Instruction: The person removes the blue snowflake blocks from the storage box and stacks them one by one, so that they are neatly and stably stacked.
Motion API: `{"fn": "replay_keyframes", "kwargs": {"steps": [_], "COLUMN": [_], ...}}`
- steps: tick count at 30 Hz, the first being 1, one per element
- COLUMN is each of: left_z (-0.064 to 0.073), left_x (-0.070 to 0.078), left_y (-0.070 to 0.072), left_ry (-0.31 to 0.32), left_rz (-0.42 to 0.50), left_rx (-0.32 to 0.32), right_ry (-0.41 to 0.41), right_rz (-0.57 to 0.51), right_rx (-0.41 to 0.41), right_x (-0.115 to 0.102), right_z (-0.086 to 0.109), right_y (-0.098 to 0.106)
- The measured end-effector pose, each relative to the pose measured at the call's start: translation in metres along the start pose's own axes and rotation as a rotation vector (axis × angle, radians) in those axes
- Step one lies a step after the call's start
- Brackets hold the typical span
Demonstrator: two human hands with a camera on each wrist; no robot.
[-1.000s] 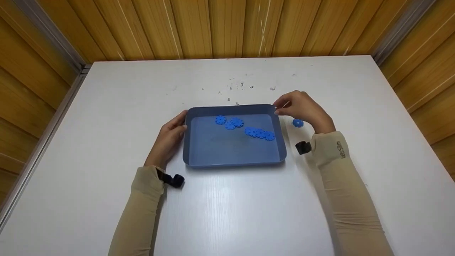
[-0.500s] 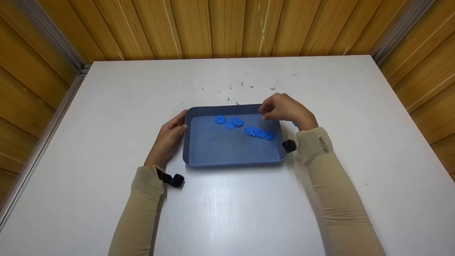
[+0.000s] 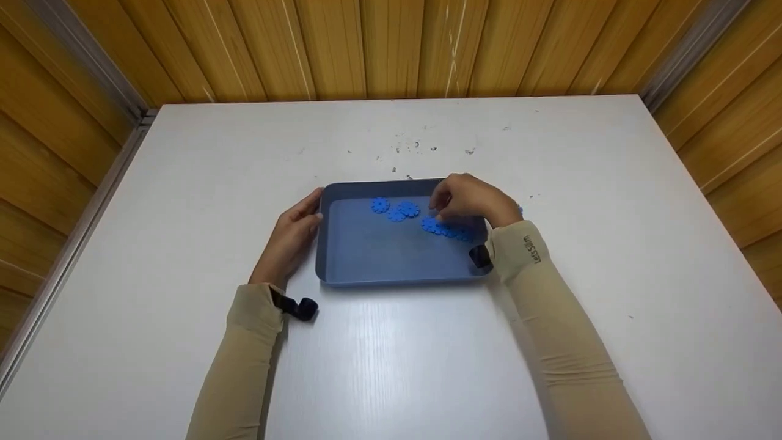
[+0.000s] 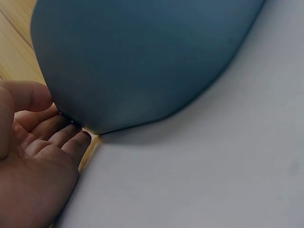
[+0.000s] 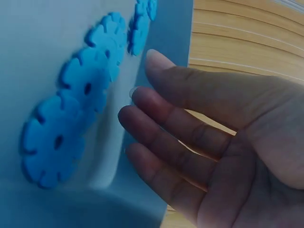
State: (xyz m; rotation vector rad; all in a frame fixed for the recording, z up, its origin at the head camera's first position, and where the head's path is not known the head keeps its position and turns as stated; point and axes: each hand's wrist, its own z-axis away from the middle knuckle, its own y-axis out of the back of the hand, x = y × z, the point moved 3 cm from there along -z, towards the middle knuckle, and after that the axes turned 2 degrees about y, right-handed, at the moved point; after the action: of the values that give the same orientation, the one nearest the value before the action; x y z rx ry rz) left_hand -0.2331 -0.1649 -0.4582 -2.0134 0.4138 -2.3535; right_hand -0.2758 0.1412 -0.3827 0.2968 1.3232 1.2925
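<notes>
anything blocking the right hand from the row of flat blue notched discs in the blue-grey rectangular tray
Nothing visible: the right hand is over the tray, and its path to the row of blue discs shows no obstacle.

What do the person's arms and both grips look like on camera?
The left sleeve and right sleeve are long, tan and wrinkled. Dark lettering, apparently "Let's Slim", marks the right cuff. A small black left wrist device shows at one wrist, a similar right wrist device at the other. The left grip and right grip are ungloved.
</notes>
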Motion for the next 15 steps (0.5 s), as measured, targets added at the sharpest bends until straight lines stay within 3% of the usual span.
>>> {"fn": "replay_keyframes", "kwargs": {"steps": [15], "left_z": [-0.001], "left_x": [0.000], "left_y": [0.000], "left_ry": [-0.003], "left_rz": [0.034], "left_rx": [-0.006], "right_ry": [0.002], "right_rz": [0.051], "right_rx": [-0.016], "right_x": [-0.004], "right_z": [-0.009], "right_y": [-0.016]}}
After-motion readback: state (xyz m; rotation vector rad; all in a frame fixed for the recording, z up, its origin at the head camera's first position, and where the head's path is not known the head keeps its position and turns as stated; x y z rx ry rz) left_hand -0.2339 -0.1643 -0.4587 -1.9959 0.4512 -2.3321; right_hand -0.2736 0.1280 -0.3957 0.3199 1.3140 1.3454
